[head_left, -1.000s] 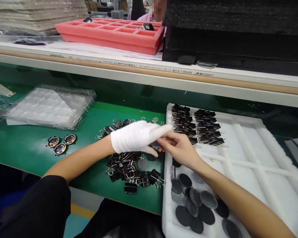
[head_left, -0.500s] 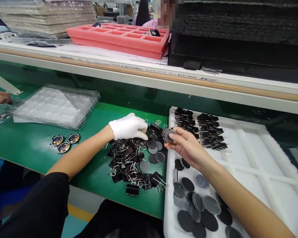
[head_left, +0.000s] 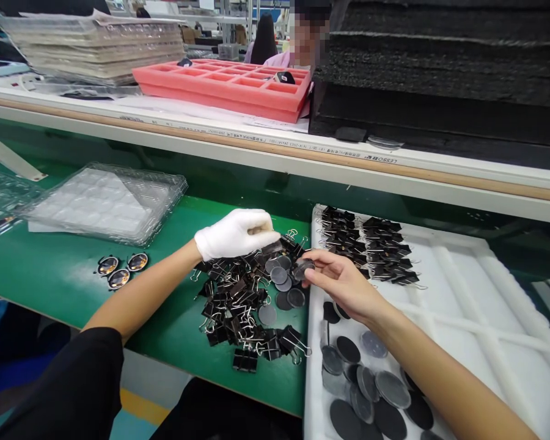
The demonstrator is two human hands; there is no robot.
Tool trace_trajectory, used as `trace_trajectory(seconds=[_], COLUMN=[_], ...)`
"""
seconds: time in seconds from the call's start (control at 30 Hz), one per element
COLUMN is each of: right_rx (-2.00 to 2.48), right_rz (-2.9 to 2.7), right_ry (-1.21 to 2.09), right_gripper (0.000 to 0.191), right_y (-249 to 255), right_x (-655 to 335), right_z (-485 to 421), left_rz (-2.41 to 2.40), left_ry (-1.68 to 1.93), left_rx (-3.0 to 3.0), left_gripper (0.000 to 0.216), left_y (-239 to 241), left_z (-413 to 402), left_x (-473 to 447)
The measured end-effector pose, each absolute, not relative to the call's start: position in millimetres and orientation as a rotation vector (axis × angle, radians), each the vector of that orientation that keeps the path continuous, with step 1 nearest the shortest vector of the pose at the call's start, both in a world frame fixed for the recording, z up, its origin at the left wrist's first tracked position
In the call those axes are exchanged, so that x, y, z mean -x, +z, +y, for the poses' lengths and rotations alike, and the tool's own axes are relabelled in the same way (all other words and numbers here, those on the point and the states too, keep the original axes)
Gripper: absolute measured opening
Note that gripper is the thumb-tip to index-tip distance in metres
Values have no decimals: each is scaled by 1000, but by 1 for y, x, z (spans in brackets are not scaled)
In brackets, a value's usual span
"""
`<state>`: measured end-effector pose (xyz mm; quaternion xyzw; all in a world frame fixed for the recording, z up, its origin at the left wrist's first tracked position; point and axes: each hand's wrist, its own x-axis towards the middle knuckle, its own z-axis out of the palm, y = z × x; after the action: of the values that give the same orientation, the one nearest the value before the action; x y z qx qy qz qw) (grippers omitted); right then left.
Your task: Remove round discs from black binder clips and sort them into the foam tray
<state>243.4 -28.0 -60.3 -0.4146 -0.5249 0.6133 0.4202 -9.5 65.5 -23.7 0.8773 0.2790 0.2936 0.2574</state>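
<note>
My left hand [head_left: 238,235], in a white glove, hovers over the back of a pile of black binder clips [head_left: 238,305] on the green table. Its thumb and fingers are pinched together on a thin dark disc [head_left: 271,247], seen nearly edge-on. Bare, my right hand [head_left: 341,281] grips a round grey disc [head_left: 304,269] between thumb and fingers, near the left rim of a white foam tray [head_left: 444,318]. Below and between both hands lie several loose grey discs [head_left: 280,275] beside the clips.
In the tray are rows of binder clips [head_left: 366,241] and larger dark discs [head_left: 392,391]. Round tinted lenses [head_left: 119,269] lie left of my forearm, near a clear plastic tray [head_left: 105,198]. Across the back runs a raised shelf [head_left: 256,143] carrying pink foam [head_left: 224,91]; a person sits beyond.
My left hand has risen slightly off the clips and now has a disc at its fingertips. My right hand has tilted its disc and lowered a little. The hand at far left is gone.
</note>
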Motion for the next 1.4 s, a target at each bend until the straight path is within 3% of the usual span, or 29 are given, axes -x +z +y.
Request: trace_trajectory(seconds=[0.1, 0.2, 0.43, 0.67, 0.87, 1.1, 1.4], right_rx=[985, 933, 1013, 1003, 1020, 1115, 1273], right_rz=[-1421, -1442, -1479, -1601, -1652, -1025, -1665], right_ry=[1412, 1392, 1223, 1248, 1294, 1375, 1008], right_gripper=[22, 18, 23, 15, 15, 29, 28], right_y=[-60, -60, -58, -50, -51, -52, -32], right_x=[-242, -240, -241, -242, -242, -243, -274], right_z=[-31, -35, -43, -44, -42, -31, -23], left_rz=[897, 943, 799, 931, 959, 929, 714], left_ry=[1100, 1167, 935, 366, 297, 469, 350], left_rx=[-2170, -2045, -2183, -2387, -2484, -2362, -2401], left_gripper=[35, 34, 38, 56, 63, 48, 51], left_y=[-27, -29, -19, -10, -16, -8, -33], left_z=[40, 21, 32, 26, 22, 40, 32], left_x=[-10, -23, -11, -4, -8, -1, -15])
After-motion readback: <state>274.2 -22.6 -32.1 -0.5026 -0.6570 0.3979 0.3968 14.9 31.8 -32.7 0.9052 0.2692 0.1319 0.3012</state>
